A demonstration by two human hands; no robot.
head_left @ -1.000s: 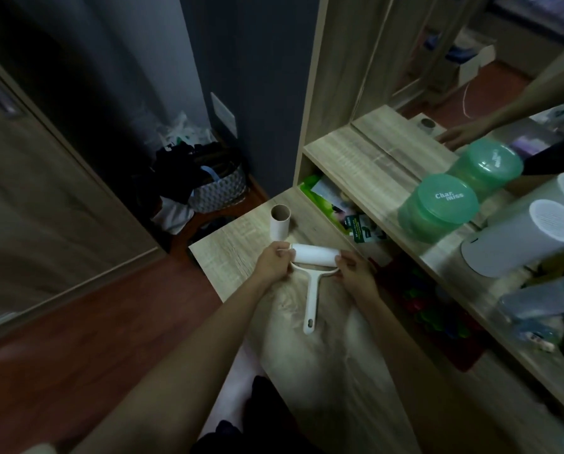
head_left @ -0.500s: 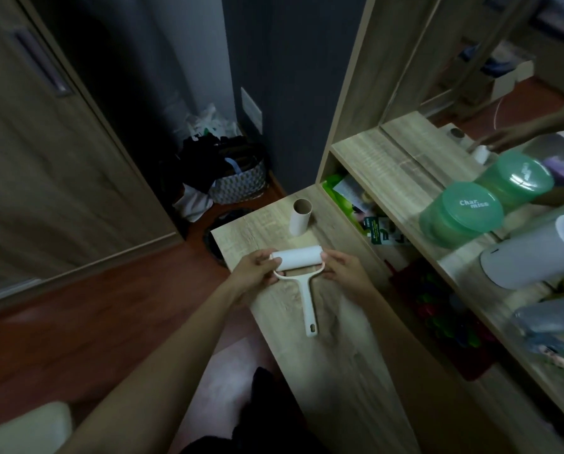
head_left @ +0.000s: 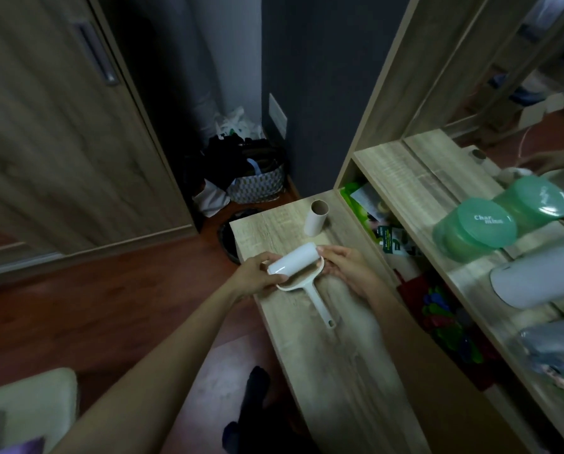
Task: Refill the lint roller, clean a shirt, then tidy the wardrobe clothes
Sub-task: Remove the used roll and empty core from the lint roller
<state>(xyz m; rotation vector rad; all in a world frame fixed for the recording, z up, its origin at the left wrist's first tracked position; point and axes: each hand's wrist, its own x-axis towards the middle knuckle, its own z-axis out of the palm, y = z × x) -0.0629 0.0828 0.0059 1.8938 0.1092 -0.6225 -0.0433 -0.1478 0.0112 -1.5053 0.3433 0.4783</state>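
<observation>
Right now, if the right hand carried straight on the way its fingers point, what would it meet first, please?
The right hand points leftward, fingers already at the end of the white refill roll. It would meet that roll first, then the left hand holding the other end, though depth is uncertain.

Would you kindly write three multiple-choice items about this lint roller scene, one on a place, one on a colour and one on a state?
1. Where does the empty cardboard tube stand?
A. On the floor
B. On the wooden table
C. In the basket

2. What colour is the tub lid marked "Char miss"?
A. Green
B. Red
C. Black

3. How is the white roll held?
A. Lying untouched
B. By one hand
C. Between both hands

Answers: B, the empty cardboard tube stands upright on the wooden table. A, the tub lid is green. C, the left hand and right hand grip the white roll at its ends.
</observation>
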